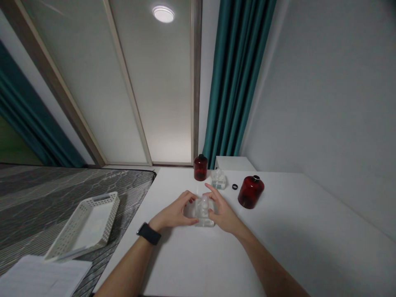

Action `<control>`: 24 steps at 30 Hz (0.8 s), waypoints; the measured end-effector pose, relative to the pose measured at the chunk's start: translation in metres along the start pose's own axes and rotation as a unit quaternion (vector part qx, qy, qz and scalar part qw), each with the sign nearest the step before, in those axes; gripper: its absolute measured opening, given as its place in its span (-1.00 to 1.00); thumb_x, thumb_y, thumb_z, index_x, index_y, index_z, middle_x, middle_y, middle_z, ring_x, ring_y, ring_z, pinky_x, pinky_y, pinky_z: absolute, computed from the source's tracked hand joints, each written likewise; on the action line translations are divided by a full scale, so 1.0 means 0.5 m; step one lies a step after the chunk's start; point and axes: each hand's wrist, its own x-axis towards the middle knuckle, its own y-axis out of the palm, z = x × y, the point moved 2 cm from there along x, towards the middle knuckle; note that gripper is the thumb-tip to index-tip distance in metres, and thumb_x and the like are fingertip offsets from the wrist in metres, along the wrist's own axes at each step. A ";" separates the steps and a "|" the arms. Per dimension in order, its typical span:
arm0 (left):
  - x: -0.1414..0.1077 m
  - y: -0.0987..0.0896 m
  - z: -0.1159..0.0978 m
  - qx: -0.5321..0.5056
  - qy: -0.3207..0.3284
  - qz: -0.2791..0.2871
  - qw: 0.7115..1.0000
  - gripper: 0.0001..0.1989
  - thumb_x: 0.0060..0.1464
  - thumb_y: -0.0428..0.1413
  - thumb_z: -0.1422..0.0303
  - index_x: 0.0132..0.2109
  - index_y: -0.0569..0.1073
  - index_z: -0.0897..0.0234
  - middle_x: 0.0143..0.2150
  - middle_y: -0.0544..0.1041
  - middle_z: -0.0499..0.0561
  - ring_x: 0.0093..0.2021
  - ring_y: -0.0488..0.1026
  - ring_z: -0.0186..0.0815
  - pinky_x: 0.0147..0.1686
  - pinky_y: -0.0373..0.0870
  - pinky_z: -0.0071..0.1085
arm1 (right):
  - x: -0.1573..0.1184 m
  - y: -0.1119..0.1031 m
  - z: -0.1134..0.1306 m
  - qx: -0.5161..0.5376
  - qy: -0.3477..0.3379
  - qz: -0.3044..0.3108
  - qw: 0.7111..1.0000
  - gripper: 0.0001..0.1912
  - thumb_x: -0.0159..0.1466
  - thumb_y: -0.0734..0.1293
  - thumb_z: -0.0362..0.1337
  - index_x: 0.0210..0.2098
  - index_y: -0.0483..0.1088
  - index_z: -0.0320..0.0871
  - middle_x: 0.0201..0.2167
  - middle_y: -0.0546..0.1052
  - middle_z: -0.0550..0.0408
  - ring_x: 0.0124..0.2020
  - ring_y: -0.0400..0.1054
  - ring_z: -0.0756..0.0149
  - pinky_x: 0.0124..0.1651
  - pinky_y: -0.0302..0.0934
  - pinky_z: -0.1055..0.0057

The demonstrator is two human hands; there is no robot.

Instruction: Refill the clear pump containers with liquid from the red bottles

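A clear, squarish glass bottle (204, 214) with a rounded top stands on the white table between my hands. My left hand (176, 211) curves around its left side, thumb at the front and fingertips near the back edge. From the right, my right hand (225, 213) holds it too, its thumb across the front and its index finger raised above the top. Behind it is a second clear bottle (218, 180). A dark red bottle with a black neck (201, 169) stands at the back, and a larger red bottle (251, 192) is to the right, beside a small black ring (234, 187).
A white perforated basket (113, 210) rests on the grey striped surface at left, near some white paper (40, 274). A white box-like piece (233, 163) is just past the table's (198, 264) far edge. Teal curtains (238, 82) and a grey wall lie beyond.
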 end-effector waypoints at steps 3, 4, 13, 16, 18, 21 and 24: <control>0.000 0.000 0.000 0.003 -0.002 0.002 1.000 -0.49 -0.08 0.31 0.42 0.04 0.35 0.20 -0.05 0.35 0.00 -0.04 0.33 -0.18 0.01 0.33 -0.24 | 0.000 0.000 -0.001 -0.005 0.001 -0.005 1.000 -0.14 0.10 0.28 -0.50 0.36 0.05 0.00 -0.13 0.42 0.12 -0.02 0.34 0.25 0.25 0.09 0.15; 0.000 -0.001 -0.001 0.005 -0.004 0.002 1.000 -0.49 -0.07 0.31 0.41 0.04 0.35 0.20 -0.05 0.35 0.00 -0.04 0.33 -0.18 0.01 0.33 -0.24 | 0.000 -0.001 -0.001 -0.004 0.000 -0.006 1.000 -0.16 0.11 0.29 -0.49 0.36 0.06 -0.01 -0.13 0.42 0.11 -0.02 0.34 0.24 0.25 0.09 0.14; 0.000 -0.002 -0.001 0.007 -0.006 0.000 1.000 -0.49 -0.05 0.30 0.34 0.06 0.35 0.20 -0.05 0.36 0.02 -0.04 0.34 -0.16 0.00 0.35 -0.22 | -0.001 -0.004 0.020 0.044 0.046 0.022 0.998 -0.22 0.26 0.32 -0.35 0.39 -0.02 -0.01 0.04 0.49 -0.04 0.25 0.24 0.15 0.32 -0.01 0.03; 0.000 -0.001 0.001 0.008 -0.006 -0.004 1.000 -0.50 -0.04 0.30 0.31 0.05 0.35 0.20 -0.05 0.37 0.03 -0.04 0.35 -0.15 0.00 0.36 -0.21 | -0.001 -0.002 0.018 0.028 0.051 0.017 0.998 -0.24 0.26 0.32 -0.35 0.39 0.00 -0.02 0.03 0.48 -0.02 0.23 0.25 0.16 0.32 -0.01 0.05; 0.000 -0.001 0.002 0.010 -0.007 -0.005 1.000 -0.51 -0.03 0.30 0.30 0.05 0.35 0.21 -0.04 0.38 0.03 -0.05 0.35 -0.15 -0.01 0.36 -0.20 | -0.001 0.000 0.013 0.008 0.045 0.003 0.999 -0.27 0.26 0.32 -0.35 0.37 0.04 0.00 0.00 0.47 0.02 0.13 0.32 0.19 0.30 0.03 0.08; 0.000 -0.001 0.002 0.009 -0.004 -0.004 1.000 -0.51 -0.02 0.30 0.30 0.05 0.34 0.21 -0.03 0.38 0.04 -0.05 0.35 -0.16 0.00 0.36 -0.21 | -0.001 0.003 0.009 -0.004 0.041 -0.007 0.999 -0.29 0.27 0.31 -0.34 0.37 0.06 0.01 -0.01 0.46 0.04 0.07 0.36 0.21 0.26 0.10 0.12; 0.000 -0.002 0.002 0.008 0.001 -0.006 1.000 -0.49 -0.02 0.30 0.30 0.07 0.33 0.21 -0.04 0.37 0.03 -0.05 0.35 -0.17 0.00 0.36 -0.22 | -0.001 0.001 0.012 0.020 0.053 0.012 0.998 -0.27 0.28 0.32 -0.31 0.39 0.02 0.00 0.04 0.47 0.01 0.20 0.28 0.19 0.29 0.07 0.12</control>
